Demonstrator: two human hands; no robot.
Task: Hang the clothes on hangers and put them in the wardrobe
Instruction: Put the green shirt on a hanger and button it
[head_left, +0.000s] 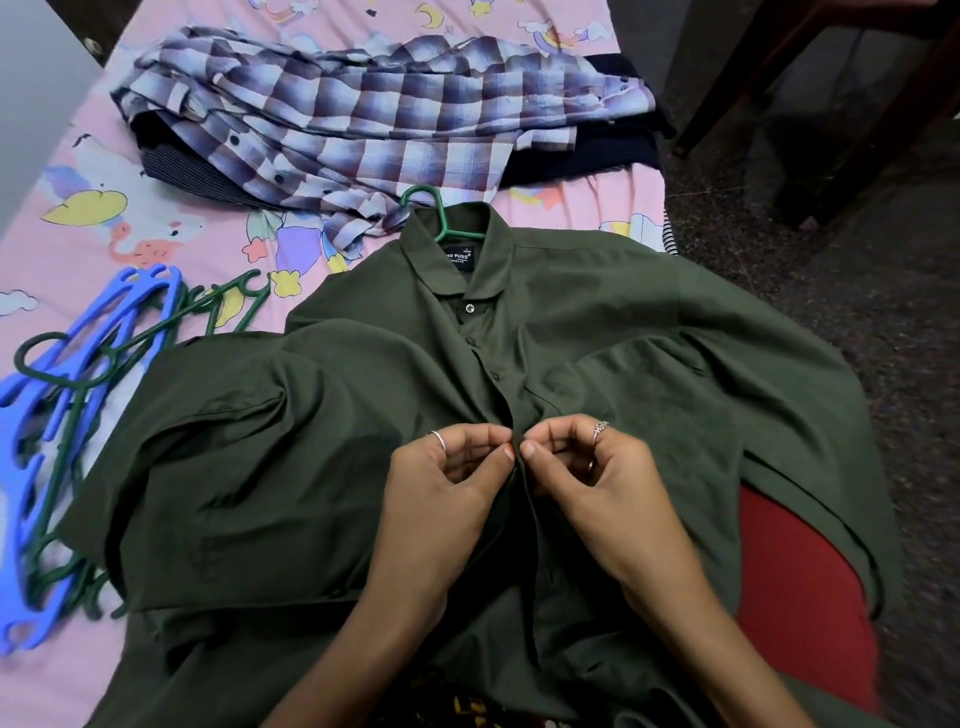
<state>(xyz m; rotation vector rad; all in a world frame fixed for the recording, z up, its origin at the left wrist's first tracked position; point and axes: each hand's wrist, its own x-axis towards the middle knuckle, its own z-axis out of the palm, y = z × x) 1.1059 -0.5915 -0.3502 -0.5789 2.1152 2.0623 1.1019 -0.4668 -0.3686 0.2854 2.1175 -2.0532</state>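
- A dark olive-green cotton button-up shirt (363, 415) lies spread front-up across the near end of a bed covered in a pink cartoon-print sheet (171, 228), its lower part reaching toward the person's lap.
- A thin green plastic hanger (435, 213) sits inside the shirt's neck; its hook sticks out past the collar, above the brand label.
- The left hand (441, 493) pinches the edge of the shirt's left front panel at the placket between thumb and curled fingers; a plain ring shows on one finger.
- The right hand (587, 478) pinches the facing edge of the placket just beside it, fingertips nearly touching those of the left hand; it wears two rings.
- The upper buttons near the collar look fastened; below the hands the placket gapes open.
- At the far end of the bed lies a crumpled purple-and-white checked shirt (363, 119) on top of darker folded garments (597, 150).
- To the left of the green shirt lies a loose heap of blue and green plastic hangers (62, 415), partly tucked under the shirt's sleeve.
- A red garment (795, 587) covers the person's leg at right.
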